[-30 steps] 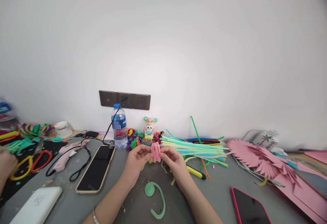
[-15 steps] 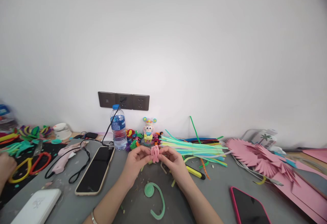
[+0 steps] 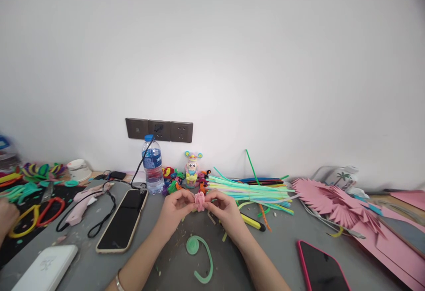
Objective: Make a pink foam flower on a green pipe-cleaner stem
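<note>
Between my two hands is a small pink bent pipe-cleaner piece (image 3: 199,201), its loops bunched together. My left hand (image 3: 176,209) pinches its left side with thumb and forefinger. From the right, my right hand (image 3: 223,209) pinches the opposite side, and the fingertips cover its edges. Below them on the grey table lies a mint-green pipe cleaner (image 3: 192,245) with one end coiled into a flat spiral and a curved tail. Behind my hands stands a small figurine (image 3: 191,170) with round blue-and-yellow ears.
A bundle of pipe cleaners (image 3: 249,189) lies behind my right hand, near a yellow cutter (image 3: 251,221). Left are a water bottle (image 3: 153,167), a phone (image 3: 122,222), a pink glue gun (image 3: 79,207) and scissors (image 3: 28,222). A co-worker's hand (image 3: 8,216) shows far left. Folded pink paper (image 3: 335,207) lies right.
The pink piece has turned in my fingers, and its loops look narrower and more bunched. Both hands keep their pinch. The whole view has shifted slightly.
</note>
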Demonstrator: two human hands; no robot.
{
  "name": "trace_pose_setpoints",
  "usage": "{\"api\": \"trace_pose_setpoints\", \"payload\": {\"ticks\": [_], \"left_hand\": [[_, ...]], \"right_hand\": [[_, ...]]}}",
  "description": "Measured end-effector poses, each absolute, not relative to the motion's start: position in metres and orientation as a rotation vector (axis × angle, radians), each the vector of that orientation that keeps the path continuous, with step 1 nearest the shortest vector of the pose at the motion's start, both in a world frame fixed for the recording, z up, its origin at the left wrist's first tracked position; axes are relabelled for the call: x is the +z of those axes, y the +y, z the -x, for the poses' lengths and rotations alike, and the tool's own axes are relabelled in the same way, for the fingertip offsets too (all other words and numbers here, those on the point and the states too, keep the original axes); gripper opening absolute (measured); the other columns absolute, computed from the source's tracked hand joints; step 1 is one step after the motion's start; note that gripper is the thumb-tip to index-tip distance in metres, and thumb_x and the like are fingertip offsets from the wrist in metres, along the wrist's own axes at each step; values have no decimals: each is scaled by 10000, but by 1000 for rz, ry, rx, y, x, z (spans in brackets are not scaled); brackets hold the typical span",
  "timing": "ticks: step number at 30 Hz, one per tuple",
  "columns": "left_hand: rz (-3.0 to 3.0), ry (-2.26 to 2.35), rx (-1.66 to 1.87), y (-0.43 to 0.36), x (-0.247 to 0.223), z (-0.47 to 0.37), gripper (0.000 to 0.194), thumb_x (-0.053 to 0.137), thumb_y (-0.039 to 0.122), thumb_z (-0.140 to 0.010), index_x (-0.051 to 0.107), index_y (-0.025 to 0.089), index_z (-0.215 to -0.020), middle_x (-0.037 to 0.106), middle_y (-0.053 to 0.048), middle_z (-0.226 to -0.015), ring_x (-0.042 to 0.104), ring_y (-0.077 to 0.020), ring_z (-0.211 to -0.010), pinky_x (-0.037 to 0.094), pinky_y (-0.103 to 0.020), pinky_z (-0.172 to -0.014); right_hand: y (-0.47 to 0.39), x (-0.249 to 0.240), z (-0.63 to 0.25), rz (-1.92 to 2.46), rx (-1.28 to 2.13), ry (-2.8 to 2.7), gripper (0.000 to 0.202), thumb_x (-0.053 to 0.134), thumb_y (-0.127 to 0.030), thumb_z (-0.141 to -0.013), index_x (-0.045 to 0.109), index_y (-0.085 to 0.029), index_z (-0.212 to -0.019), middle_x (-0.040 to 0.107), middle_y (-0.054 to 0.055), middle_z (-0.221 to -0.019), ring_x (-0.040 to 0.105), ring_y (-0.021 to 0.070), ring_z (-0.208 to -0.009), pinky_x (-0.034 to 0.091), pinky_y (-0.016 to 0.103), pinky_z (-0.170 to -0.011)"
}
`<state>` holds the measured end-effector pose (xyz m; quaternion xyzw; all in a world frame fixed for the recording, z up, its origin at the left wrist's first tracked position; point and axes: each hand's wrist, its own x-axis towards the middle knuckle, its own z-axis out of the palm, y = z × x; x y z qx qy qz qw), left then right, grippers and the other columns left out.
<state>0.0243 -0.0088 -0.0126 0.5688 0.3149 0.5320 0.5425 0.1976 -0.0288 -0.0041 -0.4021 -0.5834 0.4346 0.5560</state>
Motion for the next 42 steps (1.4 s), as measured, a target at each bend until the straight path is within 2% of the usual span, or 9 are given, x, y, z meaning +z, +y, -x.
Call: {"api": "trace_pose_setpoints", "payload": {"ticks": [6, 12, 22, 36, 42], "left_hand": [[-1391, 736, 1277, -8, -13, -24, 193, 783, 266, -651, 619, 166, -642, 637, -13, -681, 607, -165, -684, 497, -267, -678], [-1436, 741, 1277, -7, -14, -23, 184, 779, 273, -660, 631, 165, -633, 656, -22, -671, 617, -175, -680, 493, -275, -684], [-1492, 792, 1271, -7, -12, -20, 184, 793, 269, -630, 648, 169, -579, 680, -41, -646, 642, -200, -689, 504, -294, -695], [-1653, 851, 1315, -10, -13, -20, 123, 741, 188, -686, 655, 181, -598, 694, -53, -698, 655, -212, -723, 497, -289, -708], [-1748, 909, 1365, -13, -11, -25, 135, 716, 229, -732, 643, 180, -631, 674, -59, -720, 650, -218, -751, 500, -294, -712]], "right_hand": [[-27, -9, -199, 979, 957, -1397, 239, 768, -421, -689, 700, -192, -689, 589, 8, -650, 495, 149, -599, 378, 276, -561], [-29, -8, -198, 975, 992, -1415, 271, 765, -437, -689, 666, -189, -642, 604, 8, -637, 516, 155, -607, 386, 277, -580], [-32, -6, -199, 977, 980, -1511, 235, 724, -386, -744, 664, -184, -639, 607, 9, -652, 512, 153, -625, 376, 269, -587], [-29, -8, -200, 1001, 856, -1565, 174, 715, -312, -744, 655, -190, -635, 569, 16, -651, 495, 161, -613, 362, 270, -560], [-27, -14, -195, 994, 751, -1501, 139, 672, -322, -785, 690, -198, -727, 622, 47, -725, 549, 184, -651, 406, 282, -568]]}}
